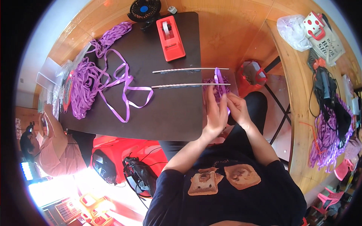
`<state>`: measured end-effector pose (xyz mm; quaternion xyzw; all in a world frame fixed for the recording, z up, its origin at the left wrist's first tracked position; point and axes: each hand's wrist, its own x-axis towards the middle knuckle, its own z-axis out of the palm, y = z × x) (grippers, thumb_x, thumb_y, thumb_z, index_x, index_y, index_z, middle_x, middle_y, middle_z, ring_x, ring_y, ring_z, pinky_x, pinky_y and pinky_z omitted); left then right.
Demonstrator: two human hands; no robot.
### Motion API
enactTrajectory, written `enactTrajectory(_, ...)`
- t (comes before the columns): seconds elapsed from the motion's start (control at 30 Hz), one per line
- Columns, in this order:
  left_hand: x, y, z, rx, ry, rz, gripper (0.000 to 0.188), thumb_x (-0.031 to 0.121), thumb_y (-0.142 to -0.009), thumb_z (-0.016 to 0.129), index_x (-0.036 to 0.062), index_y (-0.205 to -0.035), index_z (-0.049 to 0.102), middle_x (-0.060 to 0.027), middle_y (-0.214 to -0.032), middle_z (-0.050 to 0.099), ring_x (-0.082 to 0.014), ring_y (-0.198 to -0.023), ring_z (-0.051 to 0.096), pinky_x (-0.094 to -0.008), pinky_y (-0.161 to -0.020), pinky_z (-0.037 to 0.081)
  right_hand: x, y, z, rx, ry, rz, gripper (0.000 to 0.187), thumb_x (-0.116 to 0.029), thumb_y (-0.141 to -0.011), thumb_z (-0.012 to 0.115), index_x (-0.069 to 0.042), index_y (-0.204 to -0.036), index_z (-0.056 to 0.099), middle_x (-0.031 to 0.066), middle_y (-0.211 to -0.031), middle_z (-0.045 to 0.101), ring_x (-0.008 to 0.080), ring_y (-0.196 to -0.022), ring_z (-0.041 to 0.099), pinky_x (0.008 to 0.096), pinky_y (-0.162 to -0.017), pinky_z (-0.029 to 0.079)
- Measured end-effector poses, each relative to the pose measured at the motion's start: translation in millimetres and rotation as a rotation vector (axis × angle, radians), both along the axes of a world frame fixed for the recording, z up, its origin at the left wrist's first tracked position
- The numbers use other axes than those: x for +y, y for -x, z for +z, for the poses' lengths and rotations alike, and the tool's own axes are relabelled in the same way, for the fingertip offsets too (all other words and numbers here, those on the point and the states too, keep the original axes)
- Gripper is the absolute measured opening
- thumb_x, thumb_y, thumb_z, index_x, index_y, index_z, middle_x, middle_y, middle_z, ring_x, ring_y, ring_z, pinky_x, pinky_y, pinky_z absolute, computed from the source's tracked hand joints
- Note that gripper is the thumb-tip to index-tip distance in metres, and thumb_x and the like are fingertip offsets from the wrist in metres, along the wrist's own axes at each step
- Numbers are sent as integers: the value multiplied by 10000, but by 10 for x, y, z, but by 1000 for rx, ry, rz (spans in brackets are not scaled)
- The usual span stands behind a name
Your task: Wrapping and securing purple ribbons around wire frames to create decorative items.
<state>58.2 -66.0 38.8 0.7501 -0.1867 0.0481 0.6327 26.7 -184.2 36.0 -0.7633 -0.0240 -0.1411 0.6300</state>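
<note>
Left grip point(217, 116) and right grip point(239, 108) touch flat, narrow, bright purple ribbon point(217, 77)

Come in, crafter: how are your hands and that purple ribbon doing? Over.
Left hand and right hand close together, grip unclear. Purple ribbon spans both rods. Ribbon pile off left, not in the way.

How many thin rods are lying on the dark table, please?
2. The far rod lies nearer the red tape dispenser; the near rod lies parallel, lower in the picture. Both overhang the table on the right. Any under the purple ribbon pile would be hidden.
</note>
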Motion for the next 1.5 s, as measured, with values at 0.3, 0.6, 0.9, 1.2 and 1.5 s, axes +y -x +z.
enactTrajectory(0.3, -417, -388, 66, 112, 462, -33, 131, -6, -896, 571, -24, -972, 677, -51, -831, 651, -119, -750, 570, -261, -704, 468, -550, 19, -105, -120, 142, -539, 137, -49, -916, 577, 47, -846, 644, 52, -776, 604, 86, -686, 535, 222, -620, 417)
enactTrajectory(0.6, -1, 90, -56, 734, 330, -477, 211, 78, -869, 652, -10, -1061, 664, 33, -720, 574, -28, -614, 470, -177, -558, 345, -755, 330, -113, 25, 368, -352, 336, 92, -663, 626, -30, -974, 593, 144, -1183, 576, 278, -1130, 548, 363, -914, 441)
enactTrajectory(0.9, 229, 339, 260, 732, 358, -382, 204, 87, -884, 646, -3, -1068, 643, 0, -791, 634, -52, -692, 560, -183, -646, 442, -356, 318, 230, 24, 198, 215, 368, 67, -650, 560, 5, -1006, 627, 115, -928, 633, 255, -865, 611, 338, -754, 468)
enactTrajectory(1.2, 352, 291, 31, 852, 301, -487, 164, 145, -903, 646, 18, -1007, 656, -6, -793, 646, -39, -671, 557, -177, -585, 430, -237, 302, 469, -123, 931, 144, 308, -25, -619, 658, -52, -926, 657, 55, -845, 598, 232, -845, 557, 354, -715, 388)
enactTrajectory(1.5, 404, 392, 253, 907, 338, -571, 175, 96, -923, 597, -22, -1035, 663, -75, -916, 664, -107, -811, 603, -253, -757, 504, -429, 187, 105, -150, 611, 115, 246, 30, -724, 611, -21, -962, 646, 78, -999, 643, 256, -929, 593, 342, -789, 397)
